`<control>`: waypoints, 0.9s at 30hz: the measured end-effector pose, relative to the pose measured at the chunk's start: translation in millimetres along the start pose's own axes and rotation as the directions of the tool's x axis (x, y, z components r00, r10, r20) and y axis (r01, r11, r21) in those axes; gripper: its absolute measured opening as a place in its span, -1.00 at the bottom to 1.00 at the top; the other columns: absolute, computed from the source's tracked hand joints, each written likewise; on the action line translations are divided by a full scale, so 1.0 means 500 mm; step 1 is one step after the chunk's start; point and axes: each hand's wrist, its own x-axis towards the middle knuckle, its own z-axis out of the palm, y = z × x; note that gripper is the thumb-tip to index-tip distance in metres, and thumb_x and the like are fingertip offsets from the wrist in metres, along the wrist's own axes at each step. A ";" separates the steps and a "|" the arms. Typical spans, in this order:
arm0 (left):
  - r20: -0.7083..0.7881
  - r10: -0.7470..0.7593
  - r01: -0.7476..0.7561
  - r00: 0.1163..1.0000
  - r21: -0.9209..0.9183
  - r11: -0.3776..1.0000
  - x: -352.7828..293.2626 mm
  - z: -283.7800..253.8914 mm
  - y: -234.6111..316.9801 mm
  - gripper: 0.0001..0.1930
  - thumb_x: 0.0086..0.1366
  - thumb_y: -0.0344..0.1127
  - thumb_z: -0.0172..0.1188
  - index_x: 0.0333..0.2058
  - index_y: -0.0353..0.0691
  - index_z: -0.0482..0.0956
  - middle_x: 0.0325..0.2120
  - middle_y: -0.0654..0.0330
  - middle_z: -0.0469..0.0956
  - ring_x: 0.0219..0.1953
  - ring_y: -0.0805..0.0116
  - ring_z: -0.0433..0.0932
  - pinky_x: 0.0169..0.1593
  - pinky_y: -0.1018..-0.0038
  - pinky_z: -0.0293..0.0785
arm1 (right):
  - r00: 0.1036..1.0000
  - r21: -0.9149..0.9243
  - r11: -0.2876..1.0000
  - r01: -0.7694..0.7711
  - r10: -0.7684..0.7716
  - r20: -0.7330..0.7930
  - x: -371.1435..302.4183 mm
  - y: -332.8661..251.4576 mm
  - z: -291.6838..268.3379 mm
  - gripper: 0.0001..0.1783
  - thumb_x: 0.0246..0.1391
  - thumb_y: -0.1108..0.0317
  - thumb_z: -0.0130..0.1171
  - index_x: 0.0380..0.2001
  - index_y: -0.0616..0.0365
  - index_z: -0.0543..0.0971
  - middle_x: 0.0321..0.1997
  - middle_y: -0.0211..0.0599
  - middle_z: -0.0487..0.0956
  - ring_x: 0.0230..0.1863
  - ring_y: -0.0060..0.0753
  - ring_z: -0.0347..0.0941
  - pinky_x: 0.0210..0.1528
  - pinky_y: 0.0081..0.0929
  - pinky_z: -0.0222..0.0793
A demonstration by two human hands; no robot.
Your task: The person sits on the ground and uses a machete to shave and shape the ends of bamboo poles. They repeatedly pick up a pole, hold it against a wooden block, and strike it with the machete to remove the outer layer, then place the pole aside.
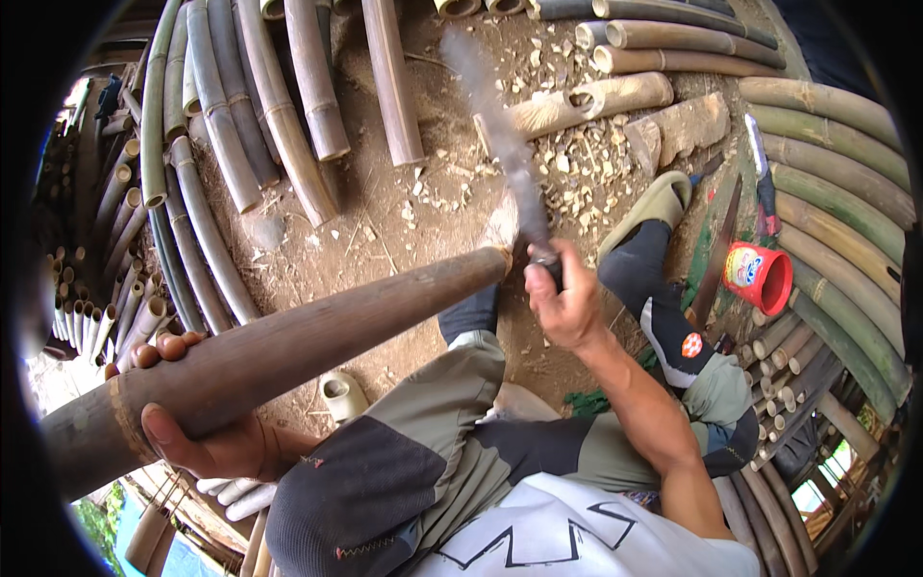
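Observation:
A thick brown bamboo pole [327, 341] slants from the lower left up to the middle, passing over my left leg. My left hand [207, 428] is wrapped round it from below, thumb on the near side and fingertips over the far side. Closed round a dark handle, my right hand [567, 298] holds a machete [521, 178] just beyond the pole's far end. The dark blade points up and away and is smeared by motion. Whether it touches the pole's pale cut end I cannot tell.
Pale wood chips [577, 159] litter the dirt around a notched bamboo piece [615, 96] and a wooden block [678, 133]. A red plastic tub [760, 277] and a saw [721, 252] lie right of my shod foot. Bamboo poles line the left [279, 120] and right [836, 183].

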 end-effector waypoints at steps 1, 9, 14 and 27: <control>-0.017 0.002 -0.002 1.000 0.024 1.000 -0.001 0.004 0.001 -0.44 0.28 -0.12 0.10 0.18 -0.27 0.28 -0.05 -0.01 0.39 -0.03 0.10 0.46 0.18 0.14 0.34 | 0.998 0.119 0.991 0.068 -0.065 -0.027 0.005 -0.027 -0.003 -0.57 0.25 0.19 0.16 -0.06 0.36 0.37 -0.60 -0.14 0.51 -0.57 -0.27 0.52 -0.49 -0.38 0.43; 0.061 0.029 -0.023 0.998 -0.088 0.996 0.012 -0.011 -0.009 -0.28 0.16 -0.08 0.24 0.23 -0.28 0.22 -0.07 0.02 0.39 -0.04 0.13 0.46 0.20 0.10 0.33 | 0.956 -0.287 0.931 -0.224 0.268 0.122 -0.034 0.165 0.008 -0.55 0.24 -0.02 0.12 -0.22 0.24 0.43 -0.45 0.14 0.59 -0.35 0.28 0.57 -0.31 -0.02 0.45; 0.287 0.132 -0.050 0.949 -0.277 0.960 0.028 -0.062 -0.002 -0.05 -0.08 -0.19 0.54 0.26 -0.20 0.19 -0.11 0.09 0.41 -0.03 0.20 0.47 0.19 0.15 0.36 | 0.985 0.060 0.986 0.154 -0.149 -0.086 -0.006 0.005 -0.004 -0.57 0.25 0.22 0.16 -0.02 0.37 0.38 -0.46 -0.15 0.57 -0.51 -0.30 0.55 -0.43 -0.38 0.46; 0.331 0.124 -0.016 0.935 -0.312 0.950 0.025 -0.049 -0.002 -0.09 -0.11 -0.17 0.47 0.23 -0.25 0.25 -0.16 0.13 0.35 -0.08 0.27 0.40 0.13 0.21 0.32 | 0.970 0.062 0.977 0.202 -0.191 -0.152 -0.012 0.058 0.009 -0.59 0.23 0.21 0.19 -0.05 0.31 0.38 -0.57 -0.14 0.54 -0.49 -0.22 0.61 -0.47 -0.34 0.47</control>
